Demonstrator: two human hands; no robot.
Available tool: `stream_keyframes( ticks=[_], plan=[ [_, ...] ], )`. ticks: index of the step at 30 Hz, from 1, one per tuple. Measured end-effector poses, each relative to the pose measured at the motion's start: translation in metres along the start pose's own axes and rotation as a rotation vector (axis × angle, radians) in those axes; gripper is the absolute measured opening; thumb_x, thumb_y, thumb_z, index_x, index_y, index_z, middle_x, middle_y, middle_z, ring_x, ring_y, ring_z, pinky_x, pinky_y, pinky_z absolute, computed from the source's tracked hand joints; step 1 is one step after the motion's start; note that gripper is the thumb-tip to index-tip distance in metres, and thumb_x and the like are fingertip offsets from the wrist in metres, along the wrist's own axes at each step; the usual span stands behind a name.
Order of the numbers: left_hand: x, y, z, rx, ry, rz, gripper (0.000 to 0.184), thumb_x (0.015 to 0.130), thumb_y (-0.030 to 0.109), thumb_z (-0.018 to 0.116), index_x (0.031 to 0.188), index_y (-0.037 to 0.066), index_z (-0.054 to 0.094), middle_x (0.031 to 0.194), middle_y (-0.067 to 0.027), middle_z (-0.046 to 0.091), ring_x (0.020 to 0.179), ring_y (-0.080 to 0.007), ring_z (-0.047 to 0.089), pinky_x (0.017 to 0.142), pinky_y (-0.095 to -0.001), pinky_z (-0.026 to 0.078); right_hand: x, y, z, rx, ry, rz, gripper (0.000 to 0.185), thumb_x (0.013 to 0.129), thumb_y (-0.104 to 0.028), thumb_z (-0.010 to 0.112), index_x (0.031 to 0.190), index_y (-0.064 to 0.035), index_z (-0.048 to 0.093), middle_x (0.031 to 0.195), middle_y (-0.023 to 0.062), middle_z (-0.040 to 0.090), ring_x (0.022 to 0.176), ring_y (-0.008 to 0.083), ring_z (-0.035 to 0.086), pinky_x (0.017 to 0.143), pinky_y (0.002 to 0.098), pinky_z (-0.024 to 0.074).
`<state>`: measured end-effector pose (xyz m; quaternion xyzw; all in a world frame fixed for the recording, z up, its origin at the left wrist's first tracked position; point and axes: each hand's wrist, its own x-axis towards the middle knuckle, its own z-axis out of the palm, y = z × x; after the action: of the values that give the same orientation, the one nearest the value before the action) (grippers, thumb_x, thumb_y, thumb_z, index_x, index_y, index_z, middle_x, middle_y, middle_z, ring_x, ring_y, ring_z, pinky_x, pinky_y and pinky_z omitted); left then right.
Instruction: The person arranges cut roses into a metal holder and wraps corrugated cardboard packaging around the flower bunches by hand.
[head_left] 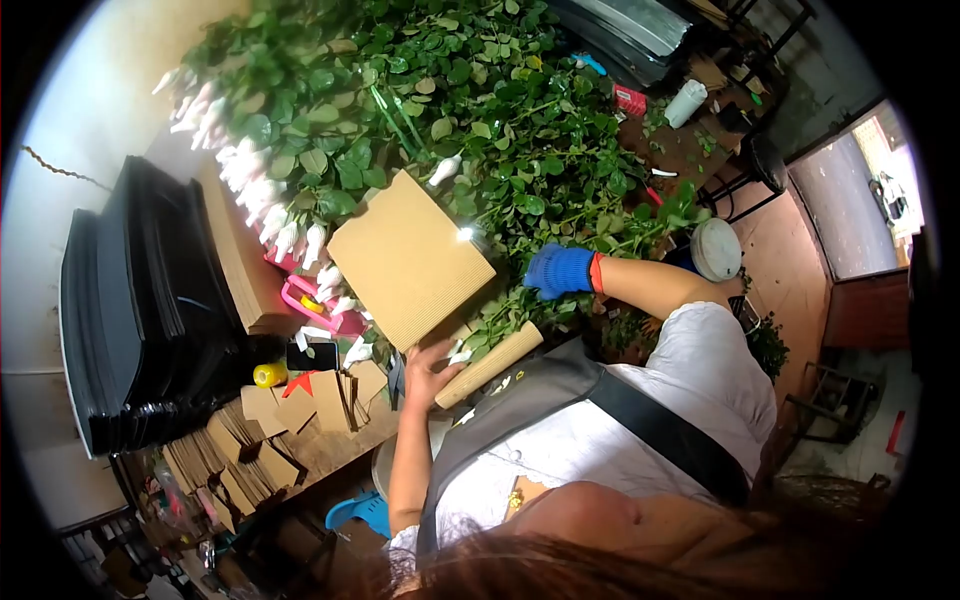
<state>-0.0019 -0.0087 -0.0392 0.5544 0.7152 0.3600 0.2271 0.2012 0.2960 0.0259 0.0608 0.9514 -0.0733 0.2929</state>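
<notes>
A tan corrugated cardboard sheet (pixel 410 262) stands tilted in front of me, with a curled cardboard piece (pixel 490 366) nearer my apron. Whether the two are joined is hidden. My bare left hand (pixel 432 372) grips cardboard at the lower left, its fingers between sheet and curl, beside a white rose bud. My right hand (pixel 558 272), in a blue glove, is closed around green rose stems right of the sheet; its fingertips are partly hidden. A large pile of leafy roses (pixel 480 120) lies beyond, with white-wrapped buds (pixel 250 185) along its left side.
Black stacked sheets (pixel 150 300) stand at the left. Near them are a pink holder (pixel 325 308), a phone (pixel 312 357), yellow tape (pixel 269 375) and cut cardboard pieces (pixel 325 400). A white-lidded bucket (pixel 716 249) and a dark stool (pixel 765 165) stand at the right.
</notes>
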Motion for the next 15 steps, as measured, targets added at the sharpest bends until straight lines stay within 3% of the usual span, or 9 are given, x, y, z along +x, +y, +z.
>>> stream_keyframes(
  ticks=[2,3,5,6,8,10,13,14,15],
  plan=[
    [0.001,0.001,0.000,0.034,0.013,0.004,0.040,0.070,0.024,0.087,0.107,0.011,0.077,0.110,-0.0055,0.074,0.097,-0.0256,0.064,0.088,-0.0329,0.046,-0.011,0.000,-0.042,0.034,-0.048,0.051,0.024,0.085,-0.029,0.063,0.097,-0.0103,0.072,0.098,0.0124,0.072,0.092,0.0322,0.069,0.078,0.0441,0.0547],
    [0.001,0.003,-0.001,0.034,0.011,-0.008,0.041,0.070,0.024,0.088,0.107,0.011,0.077,0.110,-0.0054,0.074,0.097,-0.0256,0.064,0.088,-0.0331,0.047,0.007,0.008,-0.060,0.100,-0.061,0.213,0.028,0.086,-0.035,0.062,0.099,-0.0111,0.071,0.100,0.0139,0.072,0.091,0.0328,0.069,0.079,0.0436,0.0545],
    [0.001,0.007,-0.003,0.037,0.003,-0.032,0.042,0.069,0.025,0.088,0.108,0.011,0.077,0.110,-0.0053,0.074,0.096,-0.0256,0.063,0.089,-0.0336,0.047,0.025,0.044,-0.075,0.327,0.602,0.316,0.025,0.085,-0.035,0.061,0.097,-0.0148,0.067,0.089,0.0124,0.070,0.081,0.0330,0.069,0.073,0.0471,0.0534],
    [0.001,0.009,-0.003,0.035,0.003,-0.030,0.043,0.069,0.025,0.088,0.108,0.011,0.077,0.110,-0.0054,0.074,0.095,-0.0255,0.063,0.089,-0.0339,0.047,0.038,0.061,-0.079,0.175,0.966,0.317,0.021,0.085,-0.034,0.062,0.093,-0.0148,0.065,0.090,0.0097,0.068,0.084,0.0310,0.067,0.077,0.0475,0.0517],
    [0.003,0.009,-0.005,0.039,0.004,-0.018,0.043,0.068,0.025,0.088,0.108,0.011,0.077,0.111,-0.0055,0.074,0.094,-0.0253,0.063,0.089,-0.0343,0.047,0.056,0.080,-0.100,-0.183,0.805,0.641,0.021,0.085,-0.029,0.065,0.101,-0.0156,0.067,0.106,0.0074,0.066,0.098,0.0284,0.065,0.089,0.0423,0.0484],
    [0.003,0.010,-0.005,0.040,-0.002,-0.025,0.044,0.068,0.025,0.088,0.108,0.011,0.077,0.111,-0.0053,0.074,0.093,-0.0253,0.062,0.089,-0.0348,0.048,0.109,0.138,-0.060,-0.430,0.796,0.577,0.026,0.084,-0.031,0.066,0.104,-0.0142,0.065,0.098,0.0108,0.067,0.091,0.0313,0.064,0.078,0.0471,0.0507],
    [0.003,0.007,-0.004,0.057,-0.008,-0.020,0.045,0.068,0.025,0.088,0.109,0.011,0.076,0.111,-0.0054,0.074,0.094,-0.0254,0.061,0.089,-0.0357,0.048,0.098,0.143,-0.123,-0.086,0.689,0.614,0.024,0.085,-0.031,0.065,0.103,-0.0150,0.066,0.094,0.0096,0.067,0.089,0.0317,0.064,0.077,0.0470,0.0512],
    [0.002,0.008,-0.005,0.069,-0.010,-0.021,0.045,0.068,0.025,0.088,0.109,0.011,0.076,0.111,-0.0055,0.074,0.095,-0.0255,0.061,0.090,-0.0360,0.048,0.083,0.145,-0.146,0.045,0.917,0.578,0.022,0.086,-0.033,0.064,0.101,-0.0167,0.067,0.092,0.0080,0.068,0.087,0.0321,0.064,0.076,0.0460,0.0519],
    [0.002,0.008,-0.005,0.067,-0.010,-0.022,0.045,0.068,0.025,0.088,0.109,0.011,0.076,0.111,-0.0057,0.073,0.095,-0.0257,0.061,0.090,-0.0363,0.047,0.058,0.139,-0.167,-0.020,1.258,0.469,0.023,0.086,-0.035,0.065,0.099,-0.0168,0.067,0.094,0.0066,0.068,0.084,0.0324,0.064,0.076,0.0445,0.0522]
  ],
)
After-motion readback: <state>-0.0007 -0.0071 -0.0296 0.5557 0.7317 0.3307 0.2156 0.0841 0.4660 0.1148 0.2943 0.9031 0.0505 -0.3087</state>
